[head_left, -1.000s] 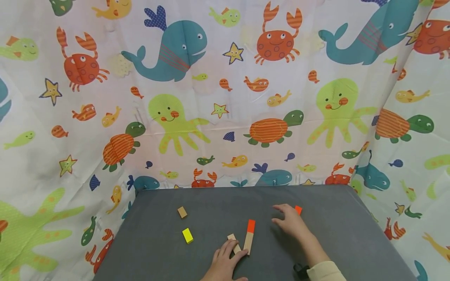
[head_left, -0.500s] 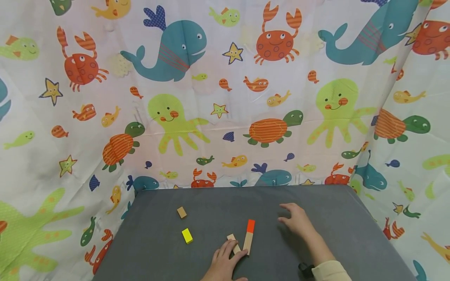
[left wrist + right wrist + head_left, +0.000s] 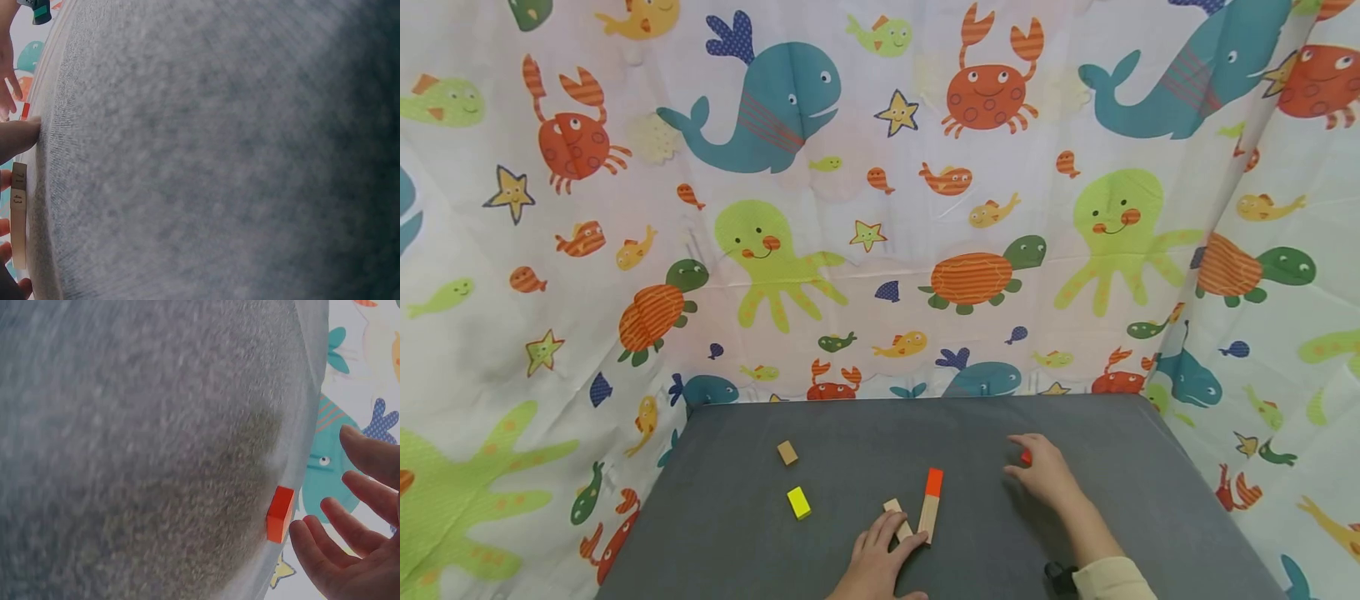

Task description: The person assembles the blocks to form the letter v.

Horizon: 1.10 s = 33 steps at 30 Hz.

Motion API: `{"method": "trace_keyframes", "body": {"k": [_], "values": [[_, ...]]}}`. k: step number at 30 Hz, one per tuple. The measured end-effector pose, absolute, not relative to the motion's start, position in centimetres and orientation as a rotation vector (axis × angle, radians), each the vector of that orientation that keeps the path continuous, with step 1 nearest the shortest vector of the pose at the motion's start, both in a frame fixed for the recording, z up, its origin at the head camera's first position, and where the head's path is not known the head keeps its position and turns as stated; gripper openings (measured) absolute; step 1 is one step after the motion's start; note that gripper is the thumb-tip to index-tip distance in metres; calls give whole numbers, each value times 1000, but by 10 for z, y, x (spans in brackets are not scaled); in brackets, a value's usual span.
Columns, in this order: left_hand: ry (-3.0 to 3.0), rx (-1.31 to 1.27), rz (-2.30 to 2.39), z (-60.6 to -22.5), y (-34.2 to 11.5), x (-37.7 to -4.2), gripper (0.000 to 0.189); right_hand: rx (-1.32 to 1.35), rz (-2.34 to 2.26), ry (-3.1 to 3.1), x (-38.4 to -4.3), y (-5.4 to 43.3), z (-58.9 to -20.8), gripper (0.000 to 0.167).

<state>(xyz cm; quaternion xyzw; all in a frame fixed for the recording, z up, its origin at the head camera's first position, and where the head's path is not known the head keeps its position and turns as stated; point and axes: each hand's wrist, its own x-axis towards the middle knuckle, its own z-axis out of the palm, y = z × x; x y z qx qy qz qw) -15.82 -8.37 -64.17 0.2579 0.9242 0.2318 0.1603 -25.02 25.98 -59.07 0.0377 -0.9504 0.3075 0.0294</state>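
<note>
My left hand point(image 3: 880, 557) rests at the front of the table. Its fingers lie on a plain wooden block point(image 3: 892, 506), and its thumb reaches to the near end of a second wooden block point(image 3: 928, 515). A red block point(image 3: 934, 482) sits end to end with that second one. In the left wrist view, a wooden piece point(image 3: 19, 225) carries printed numbers beside the fingertips. My right hand point(image 3: 1047, 473) is spread with its thumb and fingers apart around a red block point(image 3: 280, 514). In the right wrist view the fingertips are close to that block; contact is unclear.
Further left lie a small tan block point(image 3: 787, 452) and a yellow block point(image 3: 799, 503). They rest on the grey cloth-covered table point(image 3: 722, 533). A curtain point(image 3: 850, 292) printed with sea animals hangs behind and at both sides.
The right hand has moved to the right. The red block, first seen beyond its knuckles, then hidden, now shows between thumb and forefinger. The left hand has stayed put.
</note>
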Motion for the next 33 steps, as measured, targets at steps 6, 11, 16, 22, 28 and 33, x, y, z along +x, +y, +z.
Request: {"method": "trace_keyframes", "body": {"k": [6,11,16,22,28,33], "values": [[2671,751,660,-643,-88,-158,73,114,948,-2968,-257,266,-595,60],[2658,754,673,-642,-87,-158,73,70,912,-2991,-260,274,-600,66],[2649,732,664,-639,-85,-158,73,47,913,-3026,-260,277,-600,69],[2643,729,660,-639,-83,-160,73,52,889,-3015,-263,281,-604,63],[2627,704,653,-640,-82,-160,73,42,871,-3001,-267,285,-609,56],[2630,718,663,-639,-82,-161,73,10,857,-2993,-267,288,-610,51]]}}
